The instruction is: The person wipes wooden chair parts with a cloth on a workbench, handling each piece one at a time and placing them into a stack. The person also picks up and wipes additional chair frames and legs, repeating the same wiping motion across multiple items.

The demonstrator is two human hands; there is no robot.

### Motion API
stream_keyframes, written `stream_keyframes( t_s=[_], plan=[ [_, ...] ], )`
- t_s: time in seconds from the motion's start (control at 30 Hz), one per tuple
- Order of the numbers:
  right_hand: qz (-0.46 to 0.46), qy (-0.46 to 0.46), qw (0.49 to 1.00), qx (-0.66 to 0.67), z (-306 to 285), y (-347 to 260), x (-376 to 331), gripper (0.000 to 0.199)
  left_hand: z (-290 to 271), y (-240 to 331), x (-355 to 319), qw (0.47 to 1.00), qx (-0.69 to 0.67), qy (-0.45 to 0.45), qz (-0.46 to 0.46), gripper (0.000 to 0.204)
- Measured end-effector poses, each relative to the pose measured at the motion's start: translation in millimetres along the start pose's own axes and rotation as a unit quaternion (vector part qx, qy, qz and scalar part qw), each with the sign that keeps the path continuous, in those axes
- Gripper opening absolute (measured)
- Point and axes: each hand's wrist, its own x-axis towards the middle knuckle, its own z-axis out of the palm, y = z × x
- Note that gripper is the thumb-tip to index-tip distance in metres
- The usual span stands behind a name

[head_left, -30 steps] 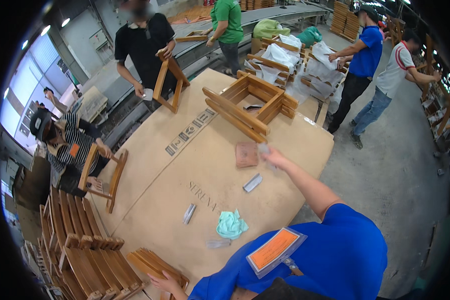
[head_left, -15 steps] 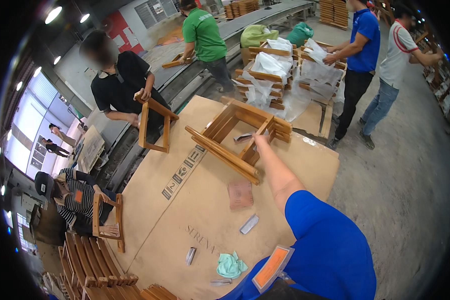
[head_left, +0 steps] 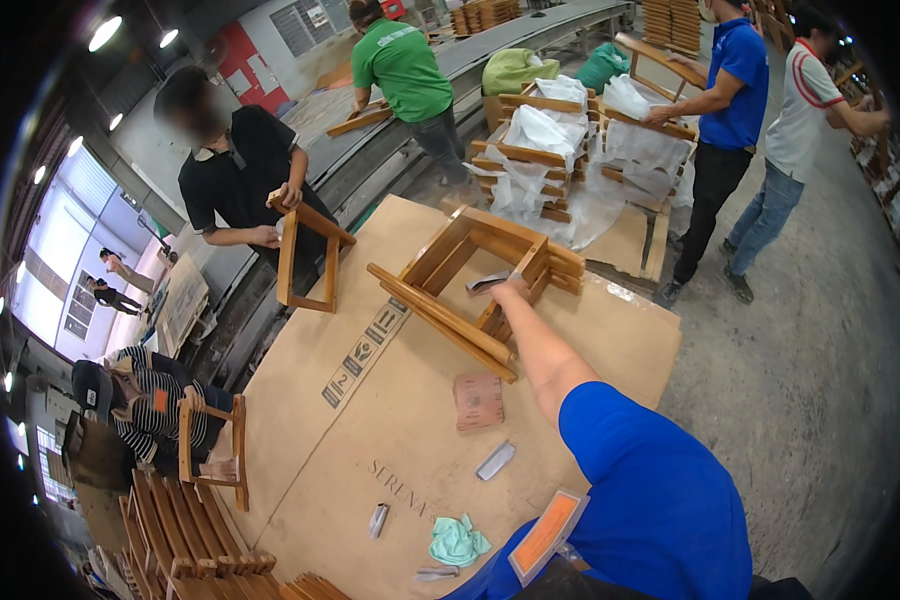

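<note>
A wooden chair frame (head_left: 450, 290) lies on its side on the cardboard-covered table (head_left: 370, 420). My right hand (head_left: 513, 291) reaches far forward into the frame, next to a cross rail. Its fingers are closed on the end of a grey sandpaper strip (head_left: 485, 283) lying inside the frame. My blue sleeve fills the lower right of the view. My left hand is out of sight.
On the cardboard lie a brown sanding block (head_left: 478, 400), grey strips (head_left: 495, 460), and a teal cloth (head_left: 458, 540). A person in black (head_left: 245, 185) holds a frame (head_left: 305, 255) across the table. A person in stripes (head_left: 140, 400) works at left. Plastic-wrapped frames (head_left: 555, 150) stand behind.
My right arm has stretched from beside the brown sanding block forward into the wooden frame, onto the grey strip. My head has leaned closer to the table.
</note>
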Motion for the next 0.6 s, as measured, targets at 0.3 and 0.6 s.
stream_keyframes(
  t_s=[0.3,0.6],
  plan=[
    [-0.042,0.055,0.996,0.057,13,-18,1,0.065,-6,30,28,0.997,-0.029,-0.044,0.047,0.078],
    [-0.453,-0.032,0.889,-0.049,-62,20,-139,0.082,-25,82,72,0.978,-0.136,-0.112,0.11,0.078]
  ],
)
